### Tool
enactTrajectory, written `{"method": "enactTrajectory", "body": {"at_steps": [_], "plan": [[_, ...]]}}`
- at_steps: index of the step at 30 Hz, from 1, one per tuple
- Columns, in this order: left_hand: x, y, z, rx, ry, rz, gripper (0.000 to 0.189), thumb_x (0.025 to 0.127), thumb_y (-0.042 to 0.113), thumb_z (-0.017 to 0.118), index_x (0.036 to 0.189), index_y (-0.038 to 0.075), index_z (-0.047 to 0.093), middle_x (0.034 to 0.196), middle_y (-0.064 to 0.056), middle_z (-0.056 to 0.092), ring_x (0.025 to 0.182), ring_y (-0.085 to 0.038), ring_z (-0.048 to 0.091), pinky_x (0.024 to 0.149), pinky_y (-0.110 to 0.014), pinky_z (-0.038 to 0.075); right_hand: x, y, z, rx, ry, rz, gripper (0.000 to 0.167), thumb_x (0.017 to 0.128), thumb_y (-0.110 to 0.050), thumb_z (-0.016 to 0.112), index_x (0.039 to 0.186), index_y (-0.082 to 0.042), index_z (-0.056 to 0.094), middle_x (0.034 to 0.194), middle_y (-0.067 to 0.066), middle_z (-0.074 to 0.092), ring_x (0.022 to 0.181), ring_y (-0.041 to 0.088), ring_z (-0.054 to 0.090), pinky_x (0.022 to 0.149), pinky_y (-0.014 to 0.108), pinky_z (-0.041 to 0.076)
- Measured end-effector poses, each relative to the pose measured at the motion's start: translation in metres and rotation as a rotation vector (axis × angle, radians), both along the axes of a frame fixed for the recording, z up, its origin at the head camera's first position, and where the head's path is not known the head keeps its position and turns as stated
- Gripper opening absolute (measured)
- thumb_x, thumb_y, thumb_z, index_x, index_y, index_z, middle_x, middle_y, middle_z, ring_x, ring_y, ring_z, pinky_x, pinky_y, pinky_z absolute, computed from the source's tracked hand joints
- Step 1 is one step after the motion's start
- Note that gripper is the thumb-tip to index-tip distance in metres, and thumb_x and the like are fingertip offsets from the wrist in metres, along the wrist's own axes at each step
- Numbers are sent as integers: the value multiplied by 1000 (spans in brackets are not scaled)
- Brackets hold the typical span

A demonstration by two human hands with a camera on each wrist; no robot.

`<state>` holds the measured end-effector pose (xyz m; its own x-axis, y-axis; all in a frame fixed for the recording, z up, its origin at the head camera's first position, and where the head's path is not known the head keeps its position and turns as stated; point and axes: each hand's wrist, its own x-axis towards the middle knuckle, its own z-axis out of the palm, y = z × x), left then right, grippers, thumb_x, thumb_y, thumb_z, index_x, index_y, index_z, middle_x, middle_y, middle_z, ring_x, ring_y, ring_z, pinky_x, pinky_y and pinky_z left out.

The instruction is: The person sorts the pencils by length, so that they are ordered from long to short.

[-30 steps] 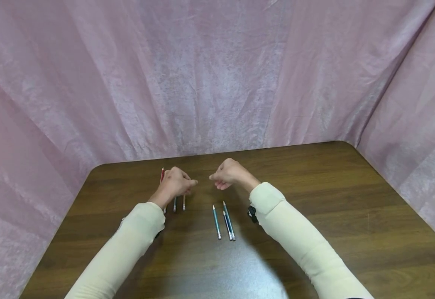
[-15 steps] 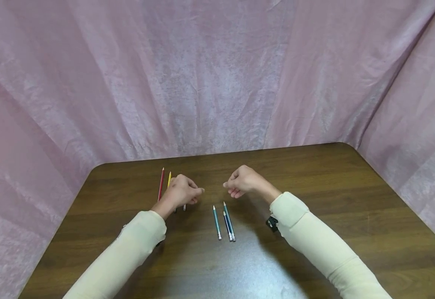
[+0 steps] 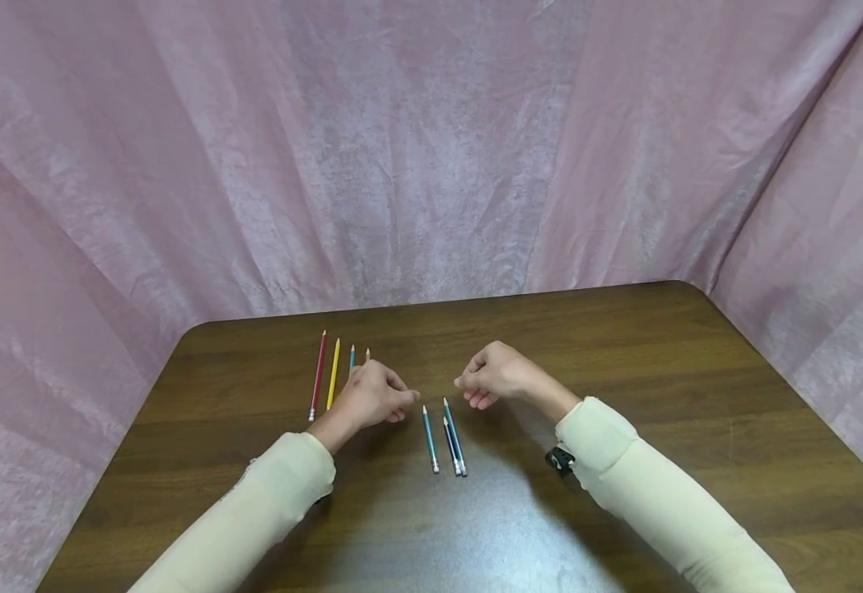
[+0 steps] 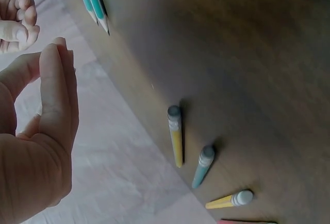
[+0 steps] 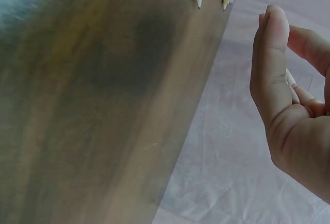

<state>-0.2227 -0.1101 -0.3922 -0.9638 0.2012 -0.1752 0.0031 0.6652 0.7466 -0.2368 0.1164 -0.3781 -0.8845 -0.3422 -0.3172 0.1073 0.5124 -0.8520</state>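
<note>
Nearest, two pale cream fabric sleeves [image 3: 254, 511] reach in from seven and five o'clock; a small black wrist device [image 3: 559, 461] sits under the right cuff; beyond, three slim pencils lie mid-table, points toward twelve: a glossy teal pencil [image 3: 431, 441] on the left, then a shorter-looking dark navy pencil [image 3: 450, 445] beside a second teal pencil [image 3: 457, 441], these two seeming to touch at their eraser ends; the left hand [image 3: 375, 395] hovers at ten o'clock from the trio and the right hand [image 3: 494, 375] at one, each grip narrow, thumb and fingertips drawn together with nothing visible between them.

For clean handling, I judge that each pinch should part before lowering, then straddle one shaft near mid-length; round shafts may roll, and the paired pencils want teasing apart gently.

Farther, toward ten o'clock, stands a loose row: a red pencil [image 3: 318, 375], a bright yellow pencil [image 3: 333, 375], a third teal pencil [image 3: 352, 360] and a tan pencil [image 3: 368, 354]; the left hand blocks the head view of the last two's lower parts, so a sideways sweep there could knock them; all rest on a dark wood-grain table [image 3: 698, 395], backed at twelve by a pink crushed-velvet curtain [image 3: 431, 165].
</note>
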Motion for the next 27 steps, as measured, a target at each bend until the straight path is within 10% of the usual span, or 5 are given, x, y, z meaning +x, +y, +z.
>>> {"method": "enactTrajectory", "body": {"at_steps": [27], "plan": [[2,40,-13,89,-94,-58,12,84,5,78,76,-2,73,62,-8,69,52,-12,67,53,-25,59,12,26,-21,-51,-56,-46,16,93,-1,64,96,14,66,73,11,67,57,11,63,56,26,60]]}}
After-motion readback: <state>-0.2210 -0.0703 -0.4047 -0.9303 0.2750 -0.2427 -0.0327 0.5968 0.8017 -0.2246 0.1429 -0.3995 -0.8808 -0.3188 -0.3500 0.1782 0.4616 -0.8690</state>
